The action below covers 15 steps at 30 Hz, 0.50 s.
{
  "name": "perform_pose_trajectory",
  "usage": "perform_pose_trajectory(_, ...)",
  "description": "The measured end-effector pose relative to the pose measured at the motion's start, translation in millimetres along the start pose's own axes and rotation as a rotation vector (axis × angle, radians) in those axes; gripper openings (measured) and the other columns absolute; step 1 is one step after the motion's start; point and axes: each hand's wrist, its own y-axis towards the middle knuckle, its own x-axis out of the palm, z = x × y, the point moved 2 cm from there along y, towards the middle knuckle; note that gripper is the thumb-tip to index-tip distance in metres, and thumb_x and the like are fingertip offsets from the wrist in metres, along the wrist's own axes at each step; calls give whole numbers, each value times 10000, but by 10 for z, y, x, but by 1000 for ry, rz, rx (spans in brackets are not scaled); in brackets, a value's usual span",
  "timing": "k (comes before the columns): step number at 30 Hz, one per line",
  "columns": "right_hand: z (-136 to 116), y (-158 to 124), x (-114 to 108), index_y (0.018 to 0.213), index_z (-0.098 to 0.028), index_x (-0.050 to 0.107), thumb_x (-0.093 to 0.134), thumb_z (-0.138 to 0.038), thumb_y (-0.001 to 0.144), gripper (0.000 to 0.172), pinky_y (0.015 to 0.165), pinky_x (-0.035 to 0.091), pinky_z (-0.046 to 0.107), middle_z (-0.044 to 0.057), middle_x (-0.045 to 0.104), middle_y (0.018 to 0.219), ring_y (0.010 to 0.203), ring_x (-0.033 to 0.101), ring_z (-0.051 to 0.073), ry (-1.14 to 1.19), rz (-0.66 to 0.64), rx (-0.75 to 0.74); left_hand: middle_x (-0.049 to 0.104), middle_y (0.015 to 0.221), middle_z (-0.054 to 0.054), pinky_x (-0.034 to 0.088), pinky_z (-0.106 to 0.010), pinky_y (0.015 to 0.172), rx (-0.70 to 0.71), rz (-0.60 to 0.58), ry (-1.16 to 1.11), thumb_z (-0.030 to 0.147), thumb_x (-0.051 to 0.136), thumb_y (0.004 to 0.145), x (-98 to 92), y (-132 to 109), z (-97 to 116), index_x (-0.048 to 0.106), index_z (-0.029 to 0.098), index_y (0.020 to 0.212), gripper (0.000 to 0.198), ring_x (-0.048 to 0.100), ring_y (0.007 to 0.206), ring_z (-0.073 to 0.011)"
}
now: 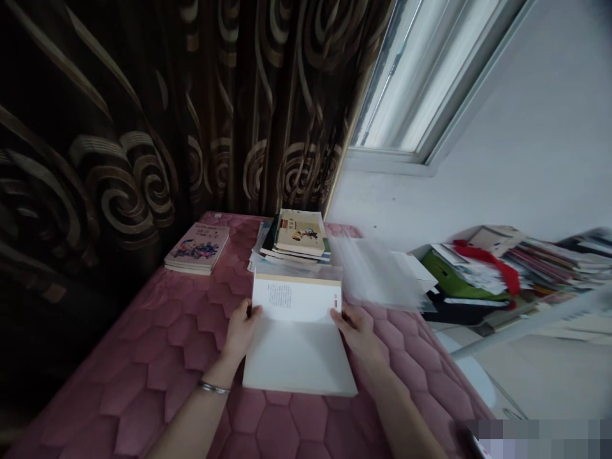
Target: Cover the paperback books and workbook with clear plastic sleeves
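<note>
Head view, my left hand (239, 328) and right hand (356, 331) closed on opposite edges of a white book (296, 350), thumbs (337, 316) on top, forearms (194, 405) angled inward, book above the pink quilted cover (179, 360), nearer me than the book stack (301, 234).

- Central book (299, 354): white, with dark print, a small red mark and a tan strip
- Quilted cover (176, 344), lower half: dusty pink, hexagon pattern
- Curtain (127, 197), upper left: dark brown with beige swirls
- Booklets (198, 245), left of centre: pinkish, multicoloured figures
- Strap (497, 262), right: red
- Folder (444, 275), right: green
- Wall (540, 140), upper right: pale blue-grey
</note>
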Motion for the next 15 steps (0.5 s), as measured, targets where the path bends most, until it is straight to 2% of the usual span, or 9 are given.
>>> perform_pose_trajectory(3, -5, 9, -36, 772, -188, 666, 596, -550, 709, 374, 586, 424, 292, 26, 656, 710, 664, 562, 203, 6, -65, -52, 678, 696, -22, 443, -279, 646, -4, 24, 42, 368, 533, 741, -4, -24, 73, 505, 220, 683, 161, 627, 704, -198)
perform_pose_trajectory(5, 12, 20, -39, 757, -189, 673, 577, -524, 728, 350, 595, 430, 300, 29, 662, 709, 669, 570, 209, -28, -68, -69, 673, 683, -25, 443, -285, 649, -12, 34, 68, 369, 529, 749, -3, -37, 108, 498, 222, 679, 166, 624, 698, -201)
perform_pose_trajectory(11, 70, 38, 34, 579, -222, 580, 495, -537, 742, 365, 536, 390, 316, 26, 583, 576, 579, 532, 210, -162, 65, -39, 663, 686, -29, 434, -281, 651, -29, 44, 115, 394, 508, 771, 11, -53, 110, 479, 226, 671, 198, 624, 718, -201)
perform_pose_trajectory(15, 43, 27, 40, 569, -227, 569, 472, -591, 747, 417, 591, 430, 340, 40, 583, 610, 625, 551, 222, -189, 114, -73, 667, 676, -24, 435, -270, 631, -9, 41, 103, 404, 503, 783, 16, -53, 113, 465, 228, 648, 225, 624, 692, -190)
